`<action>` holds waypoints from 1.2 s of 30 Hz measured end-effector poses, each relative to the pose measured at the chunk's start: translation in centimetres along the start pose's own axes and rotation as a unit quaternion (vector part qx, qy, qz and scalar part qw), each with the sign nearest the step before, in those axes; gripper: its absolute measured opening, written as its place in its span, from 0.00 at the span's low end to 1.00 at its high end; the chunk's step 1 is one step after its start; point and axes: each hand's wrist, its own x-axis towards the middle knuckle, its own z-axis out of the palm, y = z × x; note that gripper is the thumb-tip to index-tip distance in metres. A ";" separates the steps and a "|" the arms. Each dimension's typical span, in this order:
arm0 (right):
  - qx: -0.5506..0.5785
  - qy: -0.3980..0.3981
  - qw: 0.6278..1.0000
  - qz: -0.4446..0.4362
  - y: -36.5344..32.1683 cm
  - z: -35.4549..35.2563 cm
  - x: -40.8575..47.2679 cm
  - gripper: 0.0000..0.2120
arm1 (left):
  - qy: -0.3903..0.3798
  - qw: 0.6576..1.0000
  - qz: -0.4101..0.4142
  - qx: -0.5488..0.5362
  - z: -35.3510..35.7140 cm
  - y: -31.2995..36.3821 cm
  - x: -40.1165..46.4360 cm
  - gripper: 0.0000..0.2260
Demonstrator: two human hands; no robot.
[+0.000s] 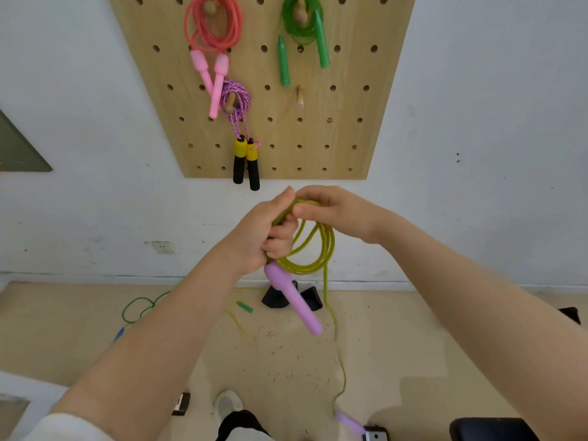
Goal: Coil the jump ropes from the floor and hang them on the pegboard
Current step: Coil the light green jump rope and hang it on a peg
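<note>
jump ropes, three, are hanging on the pegboard. left hand is gripping the yellow rope coil, right hand pinching it at 12 o'clock. green rope is waiting on the floor at 9 o'clock.

Both forearms raised, meeting mid-frame. Left hand fisted, fingers curled tight. Right hand just beside it, apparently pinching, fingertips partly hidden.

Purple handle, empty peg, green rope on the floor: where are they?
Purple handle point(294, 299), head view, middle of the handle.
Empty peg point(299, 97), head view, on its wooden shaft.
Green rope on the floor point(136, 308), head view, on its loop.
</note>
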 end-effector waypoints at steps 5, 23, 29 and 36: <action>0.216 0.055 0.974 0.029 1.9 0.7 0.2 0.11 | 0.076 0.992 0.038 -0.090 0.2 0.8 0.2 0.16; 0.187 0.024 0.971 0.147 5.0 0.8 -0.1 0.27 | 0.007 0.952 0.152 -0.267 -0.4 1.6 0.1 0.14; -0.084 0.035 0.985 0.147 6.6 0.3 -1.1 0.13 | 0.192 0.954 0.153 -0.173 -4.0 0.3 0.1 0.13; -0.421 -0.138 0.896 0.043 1.1 5.0 0.7 0.16 | 0.209 0.935 0.079 0.277 0.0 -2.1 0.9 0.07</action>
